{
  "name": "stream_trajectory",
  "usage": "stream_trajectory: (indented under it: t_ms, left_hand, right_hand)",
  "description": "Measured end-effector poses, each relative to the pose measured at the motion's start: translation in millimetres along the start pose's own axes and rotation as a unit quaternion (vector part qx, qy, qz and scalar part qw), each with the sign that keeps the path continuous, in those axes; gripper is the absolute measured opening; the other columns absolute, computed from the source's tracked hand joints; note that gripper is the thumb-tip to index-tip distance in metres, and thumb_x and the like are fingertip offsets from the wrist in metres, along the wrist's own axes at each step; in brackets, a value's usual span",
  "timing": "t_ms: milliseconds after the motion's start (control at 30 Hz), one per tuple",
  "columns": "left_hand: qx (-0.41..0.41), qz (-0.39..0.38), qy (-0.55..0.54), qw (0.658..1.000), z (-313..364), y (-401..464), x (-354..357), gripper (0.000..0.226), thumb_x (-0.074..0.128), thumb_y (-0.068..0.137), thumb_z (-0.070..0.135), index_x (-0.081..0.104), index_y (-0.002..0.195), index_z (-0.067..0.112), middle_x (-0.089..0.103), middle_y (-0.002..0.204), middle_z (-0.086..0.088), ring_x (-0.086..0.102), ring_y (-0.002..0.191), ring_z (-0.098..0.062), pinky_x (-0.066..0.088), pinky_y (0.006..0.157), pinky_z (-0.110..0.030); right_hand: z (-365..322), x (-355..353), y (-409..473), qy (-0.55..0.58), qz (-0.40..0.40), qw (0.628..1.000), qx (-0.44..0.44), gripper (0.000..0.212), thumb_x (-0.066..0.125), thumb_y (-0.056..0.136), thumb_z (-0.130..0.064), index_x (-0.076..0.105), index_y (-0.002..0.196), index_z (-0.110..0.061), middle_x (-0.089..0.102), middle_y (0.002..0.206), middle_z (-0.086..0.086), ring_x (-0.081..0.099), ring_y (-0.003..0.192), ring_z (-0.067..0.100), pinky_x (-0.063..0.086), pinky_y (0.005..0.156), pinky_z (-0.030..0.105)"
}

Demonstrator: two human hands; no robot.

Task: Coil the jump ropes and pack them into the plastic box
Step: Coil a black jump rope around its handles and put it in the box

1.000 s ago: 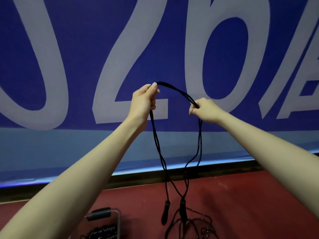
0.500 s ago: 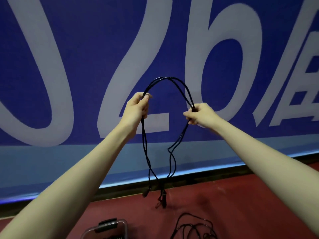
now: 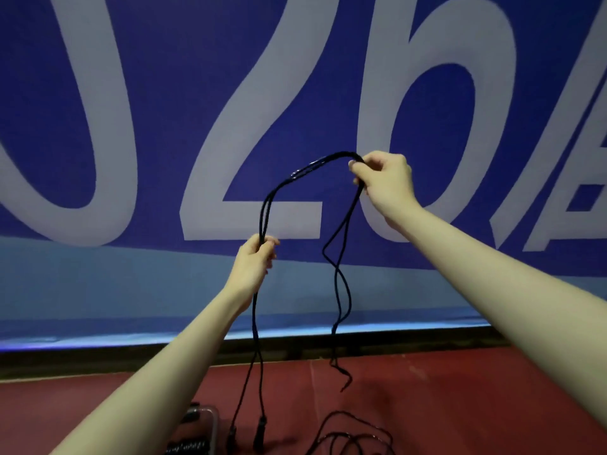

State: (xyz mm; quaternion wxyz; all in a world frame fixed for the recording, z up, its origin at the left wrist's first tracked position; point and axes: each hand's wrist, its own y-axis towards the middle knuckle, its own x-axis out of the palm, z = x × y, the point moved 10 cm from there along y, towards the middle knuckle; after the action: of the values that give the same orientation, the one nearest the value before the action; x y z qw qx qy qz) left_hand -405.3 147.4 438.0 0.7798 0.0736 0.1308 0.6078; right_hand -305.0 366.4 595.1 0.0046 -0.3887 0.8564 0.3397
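A black jump rope (image 3: 297,174) is gripped by the left hand (image 3: 254,262), fingers curled round its strands; its higher bend is pinched by the right hand (image 3: 386,180). Its handles (image 3: 259,433) are hung just beside the plastic box (image 3: 210,431).

Even, fairly bright indoor light falls on the blue banner (image 3: 164,93), with a pale glare strip along its bottom edge. The wide lens bows the edges, the banner's big lettering leans, and the red floor (image 3: 460,405) shows only faint, soft shadows.
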Motion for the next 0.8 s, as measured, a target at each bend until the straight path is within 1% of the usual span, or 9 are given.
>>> stream_trajectory:
  t_ms: [133, 233, 333, 433, 467, 533, 633, 700, 800]
  left_hand:
    - [-0.037, 0.006, 0.099, 0.994, -80.3, -36.0, 2.2, 0.015, 0.053, 0.094, 0.013, 0.06, 0.082, 0.013, 0.054, 0.067, 0.001, 0.049, 0.065, -0.015, 0.037, 0.062, -0.027]
    - [-0.147, -0.02, 0.18, 0.972, -167.9, -75.1, -2.1, 0.018, 0.049, 0.096, 0.015, 0.062, 0.085, 0.008, 0.062, 0.078, -0.005, 0.056, 0.076, -0.021, 0.038, 0.064, -0.029]
    - [-0.266, -0.038, 0.231, 0.935, -251.9, -116.9, -16.5, 0.016, 0.053, 0.097, 0.02, 0.063, 0.089, 0.011, 0.068, 0.093, -0.01, 0.061, 0.098, -0.029, 0.04, 0.078, -0.029]
    - [-0.298, -0.026, 0.17, 0.939, -280.5, -127.1, -14.8, 0.028, 0.05, 0.1, 0.023, 0.065, 0.088, 0.003, 0.069, 0.083, -0.008, 0.066, 0.094, -0.032, 0.048, 0.093, -0.04]
    - [-0.292, -0.006, 0.143, 0.946, -275.2, -126.0, -14.8, 0.032, 0.047, 0.101, 0.024, 0.064, 0.082, 0.004, 0.069, 0.076, -0.007, 0.066, 0.086, -0.031, 0.049, 0.09, -0.042]
    - [-0.286, 0.053, 0.057, 0.955, -254.5, -123.0, -12.8, 0.038, 0.041, 0.104, 0.024, 0.054, 0.071, 0.008, 0.062, 0.064, -0.006, 0.06, 0.066, -0.025, 0.047, 0.072, -0.037]
    - [-0.287, 0.113, -0.123, 0.943, -226.2, -111.3, -2.9, 0.034, 0.038, 0.105, 0.024, 0.038, 0.072, 0.014, 0.037, 0.056, -0.002, 0.039, 0.05, -0.016, 0.037, 0.057, -0.031]
    - [-0.284, 0.117, -0.199, 0.931, -202.2, -96.9, 4.6, 0.034, 0.038, 0.104, 0.026, 0.035, 0.071, 0.017, 0.029, 0.05, 0.001, 0.033, 0.039, -0.012, 0.035, 0.052, -0.028]
    - [-0.281, 0.073, -0.276, 0.916, -152.0, -78.0, 19.1, 0.04, 0.035, 0.105, 0.031, 0.032, 0.066, 0.019, 0.025, 0.039, 0.007, 0.027, 0.029, -0.008, 0.029, 0.041, -0.02]
  right_hand:
    - [-11.4, -11.6, -2.7, -0.008, 0.016, 0.999, -0.049, 0.016, 0.062, 0.093, -0.017, 0.069, 0.082, -0.009, 0.061, 0.068, 0.0, 0.052, 0.066, 0.009, 0.038, 0.053, 0.013]
    - [-14.9, -29.7, -1.3, -0.007, 0.058, 0.997, -0.051, 0.015, 0.06, 0.093, -0.014, 0.068, 0.084, -0.006, 0.059, 0.066, -0.002, 0.053, 0.065, 0.009, 0.039, 0.052, 0.013]
    - [-13.5, -46.1, 1.1, 0.003, 0.077, 0.996, -0.045, 0.014, 0.061, 0.092, -0.014, 0.067, 0.081, -0.009, 0.06, 0.065, -0.004, 0.057, 0.067, 0.01, 0.045, 0.061, 0.019]
    - [-4.5, -48.1, -3.2, -0.033, 0.037, 0.998, -0.029, 0.015, 0.061, 0.094, -0.018, 0.069, 0.086, -0.009, 0.062, 0.069, -0.001, 0.057, 0.069, 0.01, 0.044, 0.061, 0.021]
    - [0.3, -45.6, -5.9, -0.04, 0.023, 0.999, -0.02, 0.017, 0.061, 0.094, -0.02, 0.07, 0.086, -0.008, 0.062, 0.069, -0.001, 0.056, 0.068, 0.009, 0.043, 0.06, 0.021]
    - [13.1, -40.8, -11.0, -0.049, 0.003, 0.999, 0.005, 0.021, 0.061, 0.094, -0.021, 0.071, 0.086, -0.004, 0.061, 0.066, -0.001, 0.053, 0.063, 0.007, 0.041, 0.058, 0.02]
    - [33.8, -31.3, -19.7, -0.058, -0.016, 0.997, 0.043, 0.02, 0.063, 0.093, -0.02, 0.071, 0.085, -0.002, 0.06, 0.065, 0.001, 0.051, 0.057, 0.006, 0.038, 0.05, 0.013]
    - [47.2, -24.9, -25.9, -0.071, -0.024, 0.995, 0.061, 0.019, 0.065, 0.092, -0.02, 0.07, 0.083, -0.004, 0.061, 0.067, 0.003, 0.051, 0.054, 0.005, 0.037, 0.046, 0.012]
    - [71.4, -9.6, -36.3, -0.07, -0.051, 0.99, 0.108, 0.015, 0.067, 0.089, -0.017, 0.068, 0.078, -0.007, 0.062, 0.069, 0.004, 0.054, 0.057, 0.009, 0.043, 0.054, 0.022]
